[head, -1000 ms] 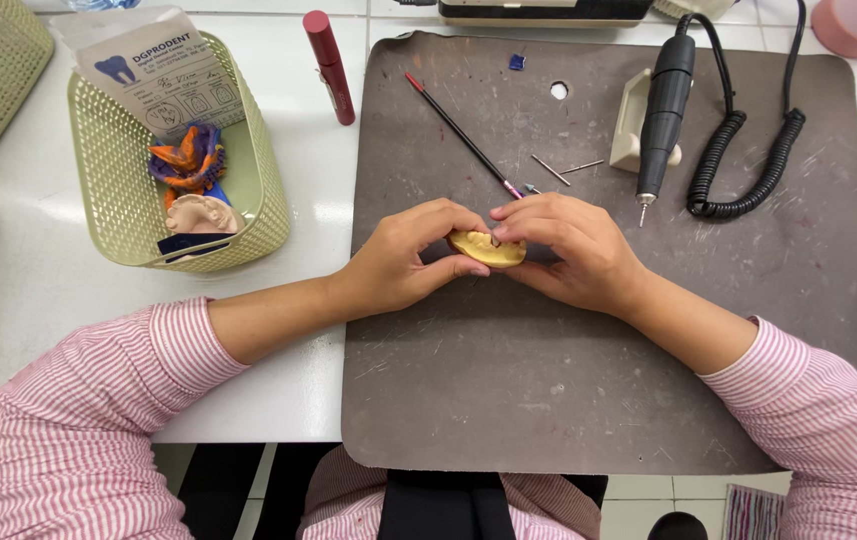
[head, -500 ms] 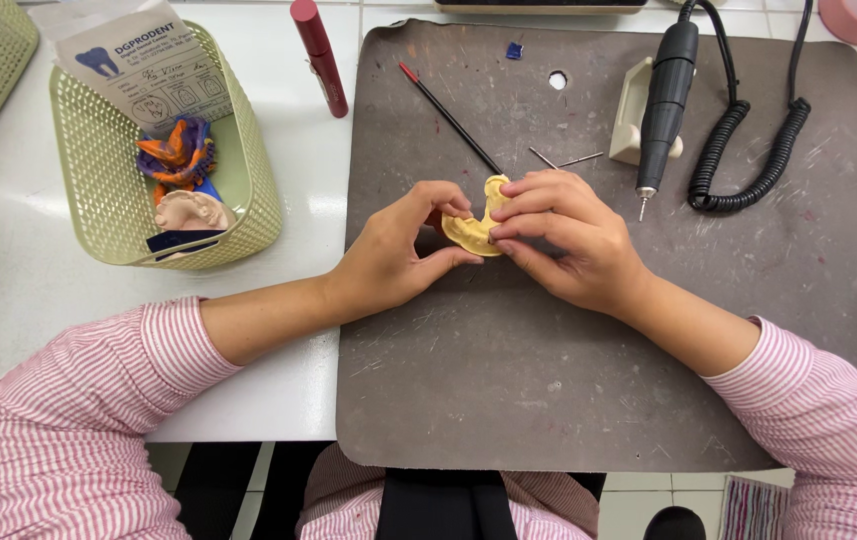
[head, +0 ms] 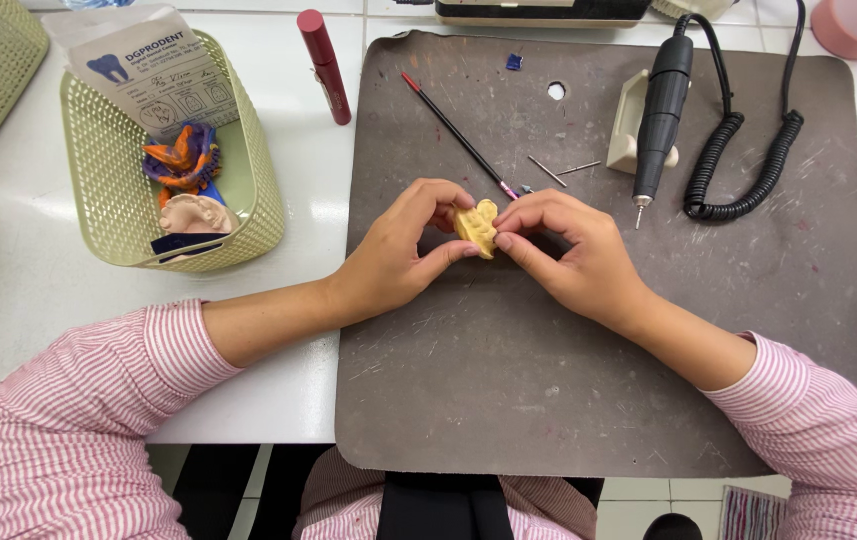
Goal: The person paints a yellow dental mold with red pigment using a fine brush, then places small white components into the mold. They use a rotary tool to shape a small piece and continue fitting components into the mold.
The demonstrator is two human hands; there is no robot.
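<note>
A dark grey mat (head: 588, 330) is spread over the white table (head: 38, 300) and fills the middle and right of the frame, so that the work is kept off the bare top. At upper left a pale green basket (head: 258, 190) is set just off the mat's edge; a printed paper slip (head: 143, 65), an orange-and-blue lump (head: 183, 155) and a pink cast (head: 198, 212) are kept inside it, out of the way yet within reach. A black handpiece (head: 660, 105) is rested on a cream cradle (head: 628, 120) at upper right, tip pointed down the frame, with its coiled cord (head: 738, 160) looped beside it. A thin red-tipped brush (head: 453, 130) is laid slantwise at upper centre, 2 small pins (head: 560, 170) lie near it, and a red tube (head: 325, 65) is left on the table above the mat.

At frame centre a small yellow model (head: 476, 226) is raised just above the mat and pinched from both sides. The left hand (head: 398, 250) is curled round it, thumb below and fingers above; the right hand (head: 573, 255) is closed on its other edge with thumb and fingertips, so it can be turned between them.

Compared with 0.5 s ago, the model has been tipped more upright between the fingers. Compared with 1 s ago, when it was held flat and low, it has been lifted and rotated. All else on the mat is unchanged.
</note>
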